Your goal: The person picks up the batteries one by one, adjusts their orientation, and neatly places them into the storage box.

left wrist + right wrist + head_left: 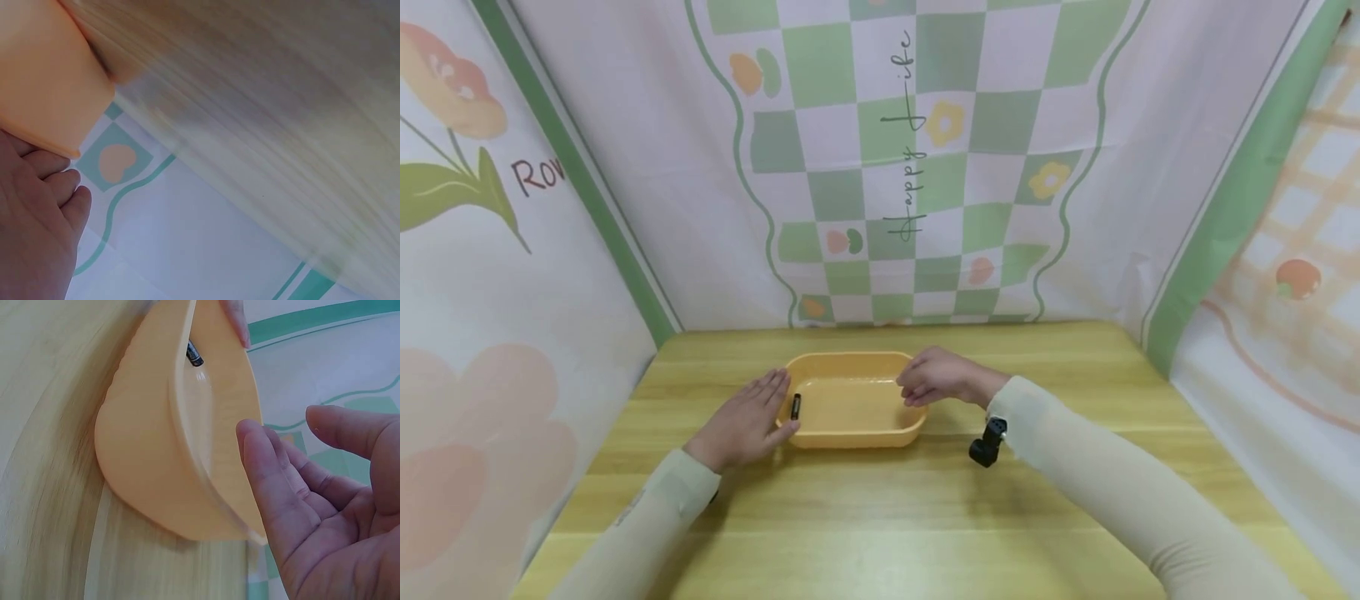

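Note:
A shallow orange-yellow plastic basin [853, 440], oblong with rounded ends, sits on the table. Inside, at its left end, lies a small dark battery [796, 407], also visible in the right wrist view as a black cylinder [195, 354]. My left hand [744, 423] rests on the basin's left rim, fingers extended and thumb toward the front edge. From the left wrist view, its fingertips touch the rim from outside. At the opposite end, my right hand [942, 377] is over the right rim. Its thumb and fingers are apart, loosely bent, with nothing between them [325, 494].
A light wooden table [880, 525] carries the basin near its back edge. Behind it hangs a white cloth [887, 167] with green checks, and patterned cloths also flank both sides. A black wrist camera [987, 443] hangs below my right cuff.

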Available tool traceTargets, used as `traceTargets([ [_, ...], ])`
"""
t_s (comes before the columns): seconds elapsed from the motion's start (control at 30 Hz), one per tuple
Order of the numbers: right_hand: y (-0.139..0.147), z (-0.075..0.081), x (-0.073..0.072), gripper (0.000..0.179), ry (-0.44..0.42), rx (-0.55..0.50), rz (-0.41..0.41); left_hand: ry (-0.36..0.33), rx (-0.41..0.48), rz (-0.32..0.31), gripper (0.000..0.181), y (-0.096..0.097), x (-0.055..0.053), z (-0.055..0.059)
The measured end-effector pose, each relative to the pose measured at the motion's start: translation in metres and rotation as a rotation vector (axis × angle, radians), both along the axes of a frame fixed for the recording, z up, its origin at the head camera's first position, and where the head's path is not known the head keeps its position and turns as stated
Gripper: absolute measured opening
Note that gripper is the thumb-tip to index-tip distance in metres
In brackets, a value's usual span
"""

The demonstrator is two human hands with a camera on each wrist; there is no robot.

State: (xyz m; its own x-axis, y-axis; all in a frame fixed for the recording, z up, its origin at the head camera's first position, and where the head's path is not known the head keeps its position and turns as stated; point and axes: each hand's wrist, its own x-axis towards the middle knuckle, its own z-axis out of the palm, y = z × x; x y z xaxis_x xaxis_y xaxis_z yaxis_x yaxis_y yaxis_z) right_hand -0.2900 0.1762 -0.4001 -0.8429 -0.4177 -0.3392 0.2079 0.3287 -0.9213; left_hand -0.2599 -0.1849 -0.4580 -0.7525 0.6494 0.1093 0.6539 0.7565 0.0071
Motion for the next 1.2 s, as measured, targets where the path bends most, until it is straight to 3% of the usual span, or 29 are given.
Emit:
traceTargets([
  [0.4, 0.031, -0.005, 0.000, 0.033, -0.004, 0.006, -0.036, 0.010, -0.003, 0.000, 0.080, 0.000, -0.002, -0.003],
  [1.2, 0.095, -0.006, 0.009, 0.038, 0.013, 0.006, -0.097, 0.001, -0.007, 0.005, 0.082, 0.000, -0.001, 0.001],
])
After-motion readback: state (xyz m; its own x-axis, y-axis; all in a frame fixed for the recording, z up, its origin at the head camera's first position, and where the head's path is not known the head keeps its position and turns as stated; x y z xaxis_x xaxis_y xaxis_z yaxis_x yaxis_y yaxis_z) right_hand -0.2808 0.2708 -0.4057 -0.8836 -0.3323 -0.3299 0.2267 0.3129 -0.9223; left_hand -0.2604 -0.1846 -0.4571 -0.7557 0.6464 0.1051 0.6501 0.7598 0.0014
